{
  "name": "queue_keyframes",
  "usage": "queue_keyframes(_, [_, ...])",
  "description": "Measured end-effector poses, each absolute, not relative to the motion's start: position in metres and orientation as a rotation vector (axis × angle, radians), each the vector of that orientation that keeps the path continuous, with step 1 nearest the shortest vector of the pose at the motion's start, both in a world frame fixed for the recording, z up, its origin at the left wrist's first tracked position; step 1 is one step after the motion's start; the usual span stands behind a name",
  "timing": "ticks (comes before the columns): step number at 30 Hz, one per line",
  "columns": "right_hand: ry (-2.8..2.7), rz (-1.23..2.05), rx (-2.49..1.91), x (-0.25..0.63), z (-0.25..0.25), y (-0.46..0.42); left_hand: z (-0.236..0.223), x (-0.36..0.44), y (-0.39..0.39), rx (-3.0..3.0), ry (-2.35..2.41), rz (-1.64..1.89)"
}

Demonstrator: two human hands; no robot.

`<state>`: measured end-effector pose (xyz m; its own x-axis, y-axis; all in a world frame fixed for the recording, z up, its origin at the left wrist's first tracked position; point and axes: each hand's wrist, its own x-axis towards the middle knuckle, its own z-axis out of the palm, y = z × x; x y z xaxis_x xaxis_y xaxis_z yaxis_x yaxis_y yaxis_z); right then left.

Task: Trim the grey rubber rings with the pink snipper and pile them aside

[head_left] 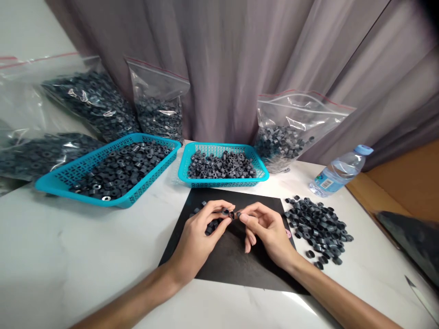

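Note:
Over a black mat [233, 260] my two hands meet, fingertips almost touching. My left hand [202, 233] is closed in a pinch on small black ring-shaped pieces [225, 212]. Thumb and forefinger of my right hand [269, 228] pinch another small dark piece [239, 214], mostly covered by the fingers. More black pieces [213, 225] lie on the mat behind and under my left hand, partly hidden by it. To the right of my right hand, a loose heap of black rings [318, 228] spreads over the white table.
A turquoise basket [224, 183] of black parts stands behind the mat, and a larger turquoise basket [128, 201] of similar parts at left. Zip bags of parts [159, 109] line the back, another bag [284, 141] at right. A water bottle [341, 171] stands beyond the heap.

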<state>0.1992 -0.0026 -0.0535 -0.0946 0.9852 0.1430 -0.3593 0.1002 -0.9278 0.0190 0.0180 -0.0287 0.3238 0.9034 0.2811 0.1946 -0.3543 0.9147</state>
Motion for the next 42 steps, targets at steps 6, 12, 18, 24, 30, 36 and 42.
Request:
queue_keyframes(6, [-1.096,1.296,-0.833,0.200,-0.053,-0.006,-0.032,0.021,0.018,1.809,0.954,1.096])
queue_keyframes(12, [-1.159,1.233,-0.896,0.198,-0.052,-0.011,-0.036,0.022,0.012,1.869,0.973,1.069])
queue_keyframes(18, [-1.251,1.152,-0.973,0.196,-0.052,-0.015,-0.035,0.024,0.009,1.788,1.008,1.015])
queue_keyframes(24, [-1.327,0.799,-1.040,0.197,-0.051,-0.019,-0.020,0.024,0.007,1.383,0.967,0.914])
queue_keyframes(30, [-1.656,0.553,-0.997,0.200,-0.050,-0.024,-0.006,0.025,-0.002,0.875,0.767,0.749])
queue_keyframes(36, [-1.810,0.441,-0.961,0.202,-0.053,-0.022,-0.008,0.025,0.004,0.774,0.751,0.697])
queue_keyframes(42, [-1.621,0.451,-1.021,0.200,-0.053,-0.023,-0.007,0.027,0.006,0.786,0.790,0.721])
